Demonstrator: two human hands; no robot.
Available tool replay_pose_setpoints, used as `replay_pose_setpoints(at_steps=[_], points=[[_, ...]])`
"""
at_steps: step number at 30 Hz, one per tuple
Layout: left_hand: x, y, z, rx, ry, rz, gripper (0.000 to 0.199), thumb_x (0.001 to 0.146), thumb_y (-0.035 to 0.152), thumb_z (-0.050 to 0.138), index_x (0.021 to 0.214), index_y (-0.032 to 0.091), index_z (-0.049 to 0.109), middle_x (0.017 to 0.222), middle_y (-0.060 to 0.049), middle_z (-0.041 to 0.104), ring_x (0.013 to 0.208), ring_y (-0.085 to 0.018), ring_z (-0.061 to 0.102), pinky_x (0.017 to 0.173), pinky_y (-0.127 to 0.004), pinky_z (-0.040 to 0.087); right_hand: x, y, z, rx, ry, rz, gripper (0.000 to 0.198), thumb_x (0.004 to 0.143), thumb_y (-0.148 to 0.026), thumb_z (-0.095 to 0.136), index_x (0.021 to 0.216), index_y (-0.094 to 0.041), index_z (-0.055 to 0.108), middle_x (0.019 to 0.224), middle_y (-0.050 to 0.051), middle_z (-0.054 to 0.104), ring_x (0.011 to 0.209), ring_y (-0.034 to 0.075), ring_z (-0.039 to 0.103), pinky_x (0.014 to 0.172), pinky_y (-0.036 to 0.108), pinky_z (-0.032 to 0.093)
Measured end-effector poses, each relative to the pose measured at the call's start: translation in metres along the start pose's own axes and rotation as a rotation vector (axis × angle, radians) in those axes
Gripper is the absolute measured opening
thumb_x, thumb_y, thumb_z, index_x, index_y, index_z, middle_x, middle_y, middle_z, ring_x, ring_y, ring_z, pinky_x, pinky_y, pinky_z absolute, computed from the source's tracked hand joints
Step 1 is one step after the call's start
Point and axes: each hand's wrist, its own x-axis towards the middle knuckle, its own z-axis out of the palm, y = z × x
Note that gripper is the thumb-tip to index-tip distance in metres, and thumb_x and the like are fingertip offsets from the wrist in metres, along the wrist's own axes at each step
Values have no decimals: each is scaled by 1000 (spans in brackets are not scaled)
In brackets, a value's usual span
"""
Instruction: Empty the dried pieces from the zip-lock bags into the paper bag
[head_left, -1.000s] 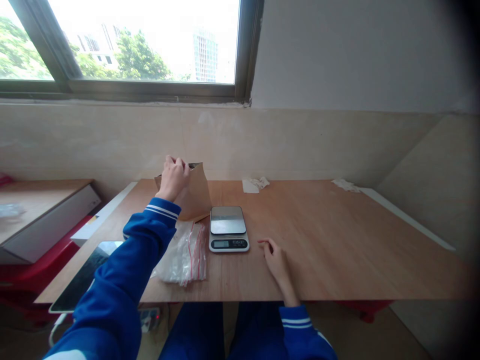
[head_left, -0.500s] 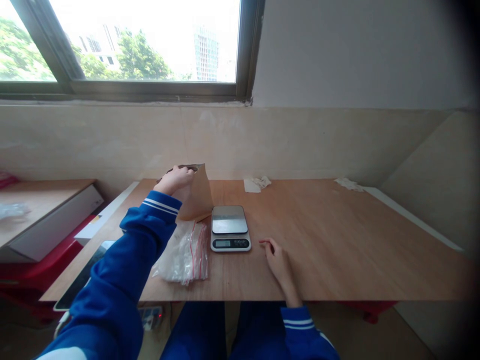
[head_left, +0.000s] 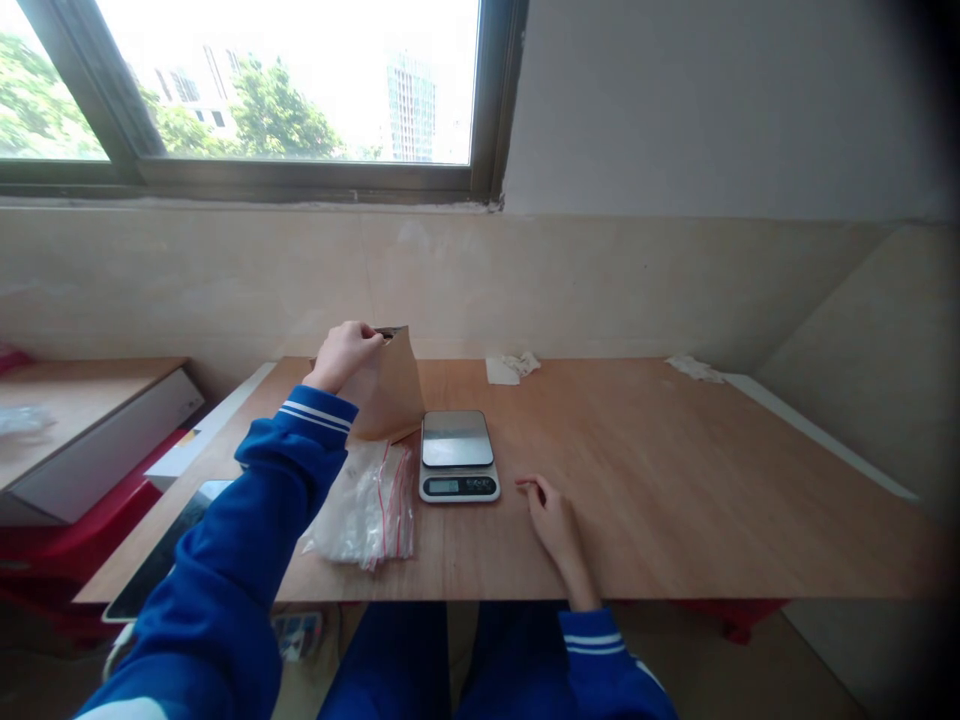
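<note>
My left hand (head_left: 346,352) is at the top of a brown paper bag (head_left: 401,390) that stands upright with its mouth open. Its fingers are closed, with the fingertips hidden at the bag's mouth, so what they hold I cannot make out. My right hand (head_left: 550,510) rests on the table, empty, index finger stretched out and the others loosely bent. Between the hands sits a digital kitchen scale (head_left: 458,440), with nothing on its metal plate. A pile of clear zip bags (head_left: 367,515) with red seals lies left of the scale, in front of the paper bag.
A dark tablet-like panel (head_left: 161,560) lies at the wooden table's (head_left: 637,470) left edge, partly under my left sleeve. Crumpled pale paper (head_left: 517,368) lies by the wall, with more scraps (head_left: 695,369) at the back right. A second table (head_left: 97,385) stands at left.
My left hand has drawn back slightly up and to the left at the bag's mouth. My right hand has stayed in place.
</note>
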Motion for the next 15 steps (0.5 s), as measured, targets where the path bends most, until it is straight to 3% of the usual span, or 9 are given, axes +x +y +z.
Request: replay_pose_setpoints(at_steps=[3, 7, 10, 13, 15], points=[[-1, -1, 4, -78, 125, 24, 32, 77, 44, 50, 82, 16, 65, 85, -9, 69, 84, -24, 61, 78, -33, 45, 0, 1, 0, 2, 0, 1, 32, 90, -31, 33, 94, -20, 63, 100, 8, 71, 93, 21, 66, 80, 29, 48], [-3, 2, 10, -103, 393, 101, 28, 79, 38, 53, 90, 13, 59, 86, -9, 65, 89, -23, 58, 93, -41, 39, 0, 2, 1, -1, 7, 1, 32, 90, -30, 33, 95, -21, 64, 101, 7, 71, 93, 20, 66, 80, 29, 48], [-9, 9, 7, -158, 548, 160, 24, 80, 34, 55, 94, 14, 55, 87, -9, 62, 95, -23, 53, 91, -39, 40, 0, 2, 1, -5, 4, 3, 32, 90, -29, 33, 96, -21, 64, 101, 7, 71, 93, 20, 66, 80, 29, 48], [-19, 19, 4, -223, 583, 271, 20, 82, 34, 55, 93, 17, 54, 89, -8, 60, 98, -23, 50, 88, -37, 42, 0, 1, 1, -11, 1, 6, 33, 90, -30, 32, 96, -21, 64, 101, 7, 71, 93, 20, 66, 80, 29, 48], [-29, 26, 11, -258, 499, 378, 17, 84, 34, 55, 90, 19, 53, 89, -6, 60, 96, -22, 49, 87, -36, 42, 0, 0, 1, -17, 4, 6, 33, 90, -30, 32, 96, -21, 64, 101, 7, 71, 93, 20, 66, 80, 29, 47]])
